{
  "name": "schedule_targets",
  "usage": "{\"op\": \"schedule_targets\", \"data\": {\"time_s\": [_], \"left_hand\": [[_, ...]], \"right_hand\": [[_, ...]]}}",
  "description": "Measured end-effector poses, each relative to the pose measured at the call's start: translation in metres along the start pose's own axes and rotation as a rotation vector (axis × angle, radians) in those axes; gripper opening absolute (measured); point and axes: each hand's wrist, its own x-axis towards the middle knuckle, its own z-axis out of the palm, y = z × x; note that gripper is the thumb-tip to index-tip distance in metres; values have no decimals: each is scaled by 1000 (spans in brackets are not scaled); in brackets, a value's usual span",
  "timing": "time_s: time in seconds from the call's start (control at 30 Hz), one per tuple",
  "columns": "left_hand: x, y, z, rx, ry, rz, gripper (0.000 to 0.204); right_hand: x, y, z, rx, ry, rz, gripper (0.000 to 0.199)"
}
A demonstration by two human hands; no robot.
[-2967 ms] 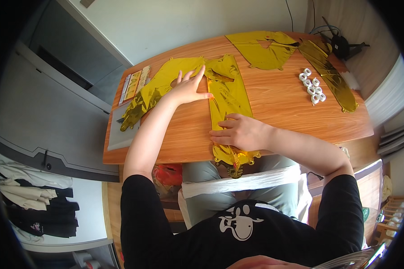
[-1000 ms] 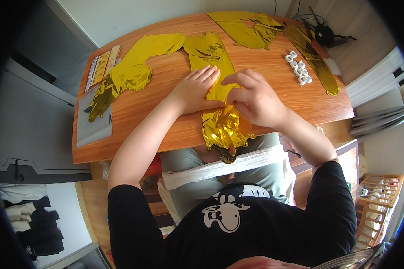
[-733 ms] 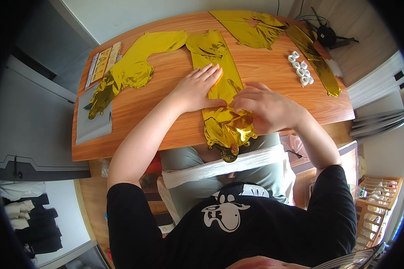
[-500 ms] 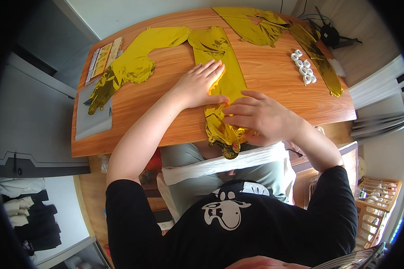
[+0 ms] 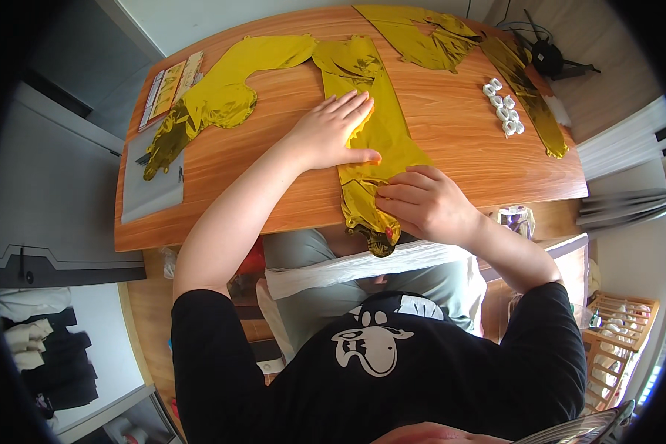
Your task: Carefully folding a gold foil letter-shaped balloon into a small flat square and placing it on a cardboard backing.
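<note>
**Both hands flat on the gold foil strip**

You sat at the wooden worktop (image 5: 451,159) with a long, flat, deflated gold foil balloon strip (image 5: 374,133) lying in front of you, running from the far side of the worktop toward your lap. Its near end (image 5: 370,226) was crumpled and hung just over the worktop's front edge.

Your left hand (image 5: 331,132) lay palm down on the strip about midway along it, fingers spread and stretched away from you, the thumb pointing across the foil. It gripped nothing; it pressed the foil against the wood.

Your right hand (image 5: 422,203) rested on the near, wrinkled part of the same strip, close to the worktop's edge. Its fingers were held together and curled slightly, their tips pressing into the crumpled foil; whether they pinched a fold I could not tell.

To your left, another flat gold foil piece (image 5: 229,92) lay across the worktop, with a grey sheet (image 5: 152,189) and a printed card packet (image 5: 170,78) near the left edge. Farther away lay a third gold foil shape (image 5: 422,33), and a narrow gold foil strip (image 5: 529,96) ran along the right side. A cluster of small white rings (image 5: 503,115) sat just beside that narrow strip, well apart from both hands.
</note>
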Motion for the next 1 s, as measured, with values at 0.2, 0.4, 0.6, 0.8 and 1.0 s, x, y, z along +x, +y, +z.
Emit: {"op": "schedule_targets", "data": {"time_s": [0.2,0.4,0.6,0.8,1.0], "left_hand": [[-1,0,0,-1,14,8,110],[1,1,-2,-3,4,6,110],[1,0,-1,1,-14,-7,110],[0,-1,2,-7,50,14,113],[-1,2,-3,-16,-7,-7,107]], "right_hand": [[-1,-3,-8,222,-29,117,44],[1,11,-9,509,-49,209,34],[21,4,3,380,-22,325,9],[16,3,8,329,18,231,23],[13,1,3,308,-43,171,36]]}}
